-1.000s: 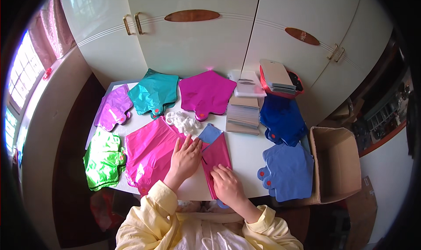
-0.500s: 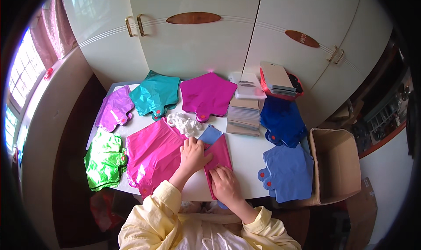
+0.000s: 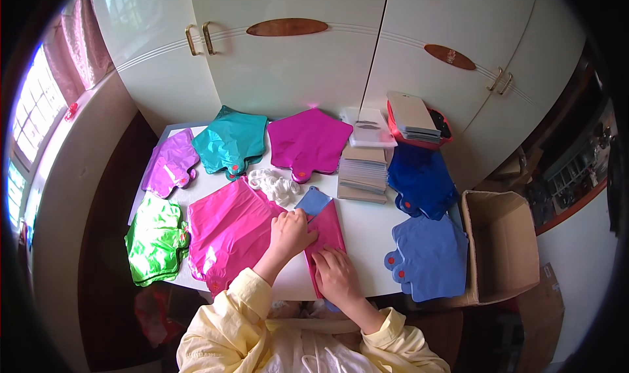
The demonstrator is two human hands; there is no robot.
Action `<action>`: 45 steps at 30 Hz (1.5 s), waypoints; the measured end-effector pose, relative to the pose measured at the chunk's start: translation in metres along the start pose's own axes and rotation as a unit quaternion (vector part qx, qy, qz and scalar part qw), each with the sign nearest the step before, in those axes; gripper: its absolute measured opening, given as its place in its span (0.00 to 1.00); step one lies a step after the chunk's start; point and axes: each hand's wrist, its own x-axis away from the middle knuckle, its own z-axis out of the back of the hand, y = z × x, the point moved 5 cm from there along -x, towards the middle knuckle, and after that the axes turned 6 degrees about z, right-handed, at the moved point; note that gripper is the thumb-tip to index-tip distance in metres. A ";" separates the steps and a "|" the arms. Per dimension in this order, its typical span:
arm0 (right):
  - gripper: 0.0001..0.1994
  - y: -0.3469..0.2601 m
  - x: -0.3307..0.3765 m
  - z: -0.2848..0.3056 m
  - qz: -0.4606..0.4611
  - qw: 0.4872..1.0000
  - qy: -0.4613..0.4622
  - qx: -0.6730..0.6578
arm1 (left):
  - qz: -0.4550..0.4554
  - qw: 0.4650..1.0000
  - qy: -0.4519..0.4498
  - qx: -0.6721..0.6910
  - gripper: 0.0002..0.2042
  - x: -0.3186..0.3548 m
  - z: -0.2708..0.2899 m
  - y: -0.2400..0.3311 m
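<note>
Folded lengthwise, a pink foil balloon (image 3: 331, 225) lies flat on the table in front of me. A blue piece (image 3: 315, 201) shows past its far end, and a bit of blue peeks out at the near end. My left hand (image 3: 288, 234) is bent at the knuckles over the fold's left edge, its thumb on the pink foil; the curled fingertips are hidden. Lower down, my right hand (image 3: 337, 275) rests with fingers stretched over the same fold. Close to my left hand lies a larger stack of pink star-shaped foil balloons (image 3: 229, 225).
Around the white table (image 3: 370, 242) lie foil balloons in green (image 3: 156, 242), lilac (image 3: 169, 163), teal (image 3: 230, 137), magenta (image 3: 308, 140), dark blue (image 3: 422, 180) and light blue (image 3: 434, 258). White string (image 3: 275, 186), stacked cards (image 3: 363, 175), a red basket (image 3: 445, 132) and a cardboard box (image 3: 501, 242) stand nearby.
My left hand's fingers have bent a little more and drawn slightly toward me. My right hand stays on the folded pink foil balloon.
</note>
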 end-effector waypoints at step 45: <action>0.16 0.003 0.002 -0.001 -0.011 1.000 0.003 0.006 | -0.003 0.999 -0.014 0.043 0.12 -0.009 0.008 0.020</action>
